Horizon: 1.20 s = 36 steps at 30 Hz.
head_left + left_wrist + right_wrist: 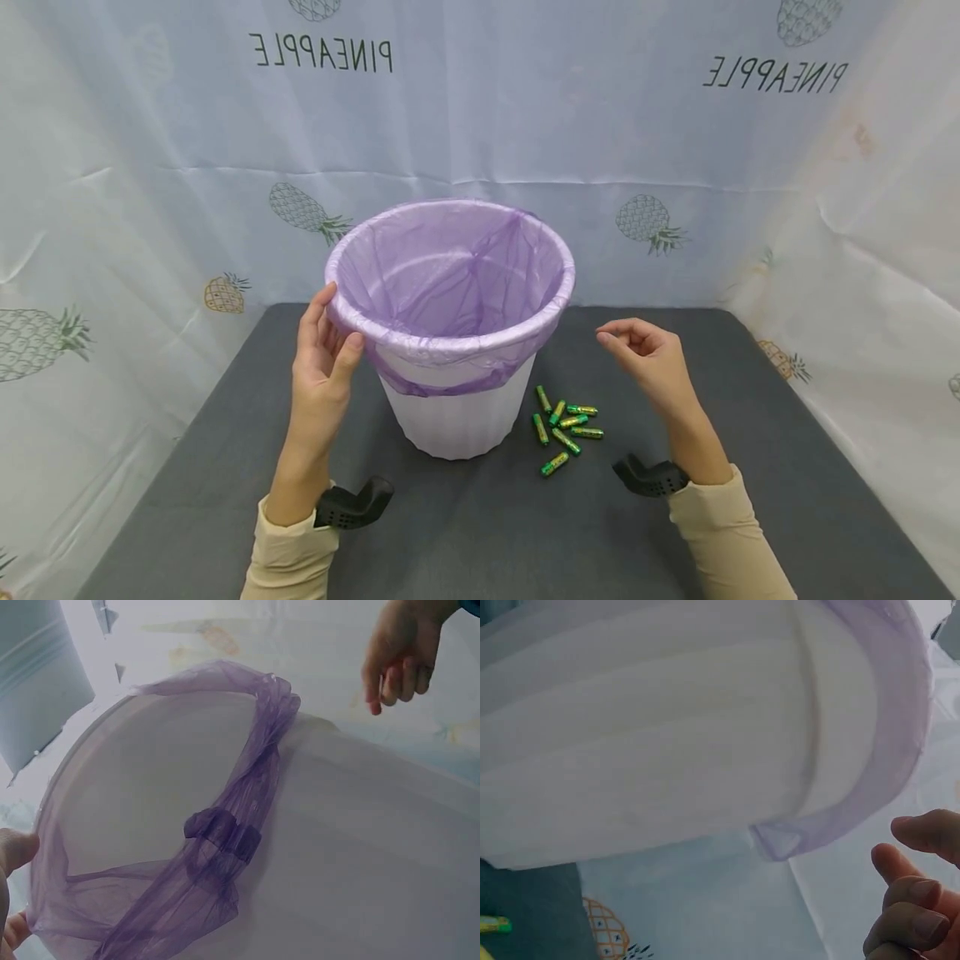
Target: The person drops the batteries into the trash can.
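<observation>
A white trash can (457, 421) stands upright on the dark tabletop, lined with a translucent purple trash bag (450, 292). The bag folds outward over the rim and hangs down the outside, bunched into a darker purple clump (221, 832) in the left wrist view. My left hand (322, 379) touches the rim's left side, thumb in front and fingers along the outer edge. Right of the can, my right hand (652, 367) hovers apart from it. Its fingers are loosely bent, thumb near the index finger, and hold nothing.
Several green and yellow batteries (572, 421) lie loose by the can's right base. Behind and at both sides hangs a pale curtain (480, 100) with pineapple prints. Each wrist carries a black camera mount (352, 504).
</observation>
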### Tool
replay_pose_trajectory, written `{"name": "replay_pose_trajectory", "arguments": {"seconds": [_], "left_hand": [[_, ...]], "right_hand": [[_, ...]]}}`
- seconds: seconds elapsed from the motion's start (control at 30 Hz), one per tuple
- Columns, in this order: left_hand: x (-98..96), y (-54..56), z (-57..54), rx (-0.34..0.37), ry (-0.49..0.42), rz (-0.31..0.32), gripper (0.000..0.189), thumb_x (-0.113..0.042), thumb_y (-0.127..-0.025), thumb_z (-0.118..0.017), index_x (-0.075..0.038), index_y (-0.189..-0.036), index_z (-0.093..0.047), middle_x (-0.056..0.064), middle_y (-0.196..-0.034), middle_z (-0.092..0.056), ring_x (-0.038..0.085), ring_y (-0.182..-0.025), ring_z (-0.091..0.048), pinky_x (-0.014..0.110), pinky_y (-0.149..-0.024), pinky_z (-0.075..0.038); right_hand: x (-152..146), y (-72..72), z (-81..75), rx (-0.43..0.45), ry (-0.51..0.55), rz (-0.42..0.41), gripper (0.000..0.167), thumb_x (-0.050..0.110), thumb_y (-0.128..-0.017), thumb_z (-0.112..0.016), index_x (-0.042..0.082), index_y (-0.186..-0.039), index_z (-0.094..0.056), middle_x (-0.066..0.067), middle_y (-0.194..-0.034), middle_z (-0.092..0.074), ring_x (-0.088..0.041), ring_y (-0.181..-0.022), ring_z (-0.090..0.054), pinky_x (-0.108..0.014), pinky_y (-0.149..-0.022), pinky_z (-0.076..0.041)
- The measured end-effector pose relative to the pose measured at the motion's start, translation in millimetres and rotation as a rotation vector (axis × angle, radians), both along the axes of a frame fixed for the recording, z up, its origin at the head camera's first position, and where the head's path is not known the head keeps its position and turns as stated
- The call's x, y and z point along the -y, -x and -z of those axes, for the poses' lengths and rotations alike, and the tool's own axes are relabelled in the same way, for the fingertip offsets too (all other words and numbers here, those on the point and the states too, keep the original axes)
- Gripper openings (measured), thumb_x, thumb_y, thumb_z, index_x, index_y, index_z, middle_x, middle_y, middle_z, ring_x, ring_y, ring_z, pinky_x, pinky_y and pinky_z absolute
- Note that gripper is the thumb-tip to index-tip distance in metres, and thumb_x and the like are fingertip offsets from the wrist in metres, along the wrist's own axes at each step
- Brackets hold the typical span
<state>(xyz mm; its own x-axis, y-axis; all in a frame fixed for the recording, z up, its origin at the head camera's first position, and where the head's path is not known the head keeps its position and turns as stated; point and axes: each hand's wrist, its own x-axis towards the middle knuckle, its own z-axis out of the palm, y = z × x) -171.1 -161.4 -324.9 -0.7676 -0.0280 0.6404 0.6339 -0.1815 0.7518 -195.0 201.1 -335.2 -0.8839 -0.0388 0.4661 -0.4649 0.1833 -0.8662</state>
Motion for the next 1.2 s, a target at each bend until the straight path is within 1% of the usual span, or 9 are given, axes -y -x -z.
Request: {"name": "replay_pose_trajectory", "arguments": {"seconds": [0.2,0.33,0.47,0.57,0.67,0.77,0.93,1.1,1.2], "left_hand": [[-0.3,-0.4,-0.1,0.002,0.013,0.003,0.056,0.000,-0.097,-0.047,-0.010,-0.149,-0.027,0.007,-0.148,-0.036,0.010,-0.134,-0.042,0.012,-0.109,-0.035],[-1.0,1.4,1.2,0.009,0.018,0.006,0.055,-0.001,-0.098,-0.047,-0.010,-0.149,-0.027,0.011,-0.149,-0.034,0.013,-0.136,-0.040,0.013,-0.109,-0.034],[-2.0,3.0,1.8,0.029,0.010,-0.007,0.056,-0.002,-0.098,-0.047,-0.012,-0.149,-0.028,0.011,-0.150,-0.034,0.012,-0.136,-0.041,0.014,-0.109,-0.035],[-2.4,2.3,0.7,0.049,0.004,-0.028,0.056,-0.002,-0.097,-0.047,-0.013,-0.149,-0.028,0.008,-0.148,-0.037,0.010,-0.132,-0.043,0.014,-0.107,-0.036],[-2.4,0.9,-0.3,0.060,0.007,-0.040,0.057,-0.001,-0.097,-0.047,-0.011,-0.150,-0.026,0.009,-0.148,-0.037,0.008,-0.131,-0.044,0.015,-0.106,-0.036],[-2.3,-0.2,-1.1,0.068,0.010,-0.048,0.057,-0.002,-0.097,-0.047,-0.011,-0.150,-0.026,0.008,-0.149,-0.036,0.007,-0.132,-0.043,0.015,-0.107,-0.036],[-1.9,1.1,-1.5,0.042,0.011,-0.042,0.056,-0.003,-0.097,-0.047,-0.012,-0.149,-0.027,0.010,-0.150,-0.035,0.008,-0.133,-0.043,0.015,-0.108,-0.035],[-1.1,1.2,-1.8,0.039,0.011,-0.048,0.056,-0.003,-0.097,-0.048,-0.012,-0.149,-0.028,0.009,-0.149,-0.037,0.009,-0.133,-0.043,0.015,-0.108,-0.036],[-1.2,0.7,-1.1,0.040,0.008,-0.054,0.056,-0.003,-0.097,-0.048,-0.012,-0.149,-0.028,0.008,-0.148,-0.037,0.009,-0.132,-0.043,0.015,-0.107,-0.036]], "right_hand": [[-14.2,-0.7,31.3,0.100,-0.102,0.027,0.006,0.002,-0.090,-0.063,0.002,-0.094,-0.068,0.014,-0.060,-0.050,-0.004,-0.048,-0.033,-0.029,-0.047,-0.030],[-22.4,-1.2,48.3,0.145,-0.141,0.039,0.014,0.004,-0.091,-0.062,-0.007,-0.098,-0.065,0.016,-0.060,-0.050,-0.004,-0.047,-0.032,-0.030,-0.046,-0.030],[-28.9,0.0,59.4,0.177,-0.160,0.050,0.023,0.008,-0.092,-0.062,-0.013,-0.103,-0.062,0.017,-0.061,-0.050,-0.004,-0.047,-0.033,-0.030,-0.046,-0.032],[-32.7,2.1,65.0,0.197,-0.190,0.046,0.026,0.011,-0.093,-0.062,-0.012,-0.105,-0.062,0.017,-0.062,-0.050,-0.004,-0.046,-0.033,-0.030,-0.046,-0.033],[-36.5,4.6,70.5,0.210,-0.224,0.037,0.026,0.013,-0.093,-0.062,-0.010,-0.106,-0.063,0.017,-0.063,-0.050,-0.005,-0.047,-0.032,-0.029,-0.047,-0.033],[-40.6,7.2,76.6,0.236,-0.256,0.019,0.025,0.014,-0.094,-0.061,-0.007,-0.107,-0.064,0.017,-0.064,-0.050,-0.006,-0.049,-0.032,-0.029,-0.050,-0.035],[-47.0,12.4,86.8,0.304,-0.329,-0.040,0.030,0.016,-0.093,-0.062,-0.006,-0.113,-0.064,0.016,-0.067,-0.052,-0.006,-0.053,-0.037,-0.028,-0.054,-0.036],[-54.6,19.7,100.5,0.290,-0.362,-0.123,0.031,0.010,-0.092,-0.062,-0.013,-0.112,-0.061,0.012,-0.064,-0.054,-0.003,-0.049,-0.035,-0.027,-0.050,-0.036],[-58.9,21.9,107.4,0.304,-0.384,-0.129,0.030,0.010,-0.091,-0.063,-0.013,-0.111,-0.063,0.006,-0.064,-0.055,-0.002,-0.049,-0.036,-0.026,-0.048,-0.037]]}}
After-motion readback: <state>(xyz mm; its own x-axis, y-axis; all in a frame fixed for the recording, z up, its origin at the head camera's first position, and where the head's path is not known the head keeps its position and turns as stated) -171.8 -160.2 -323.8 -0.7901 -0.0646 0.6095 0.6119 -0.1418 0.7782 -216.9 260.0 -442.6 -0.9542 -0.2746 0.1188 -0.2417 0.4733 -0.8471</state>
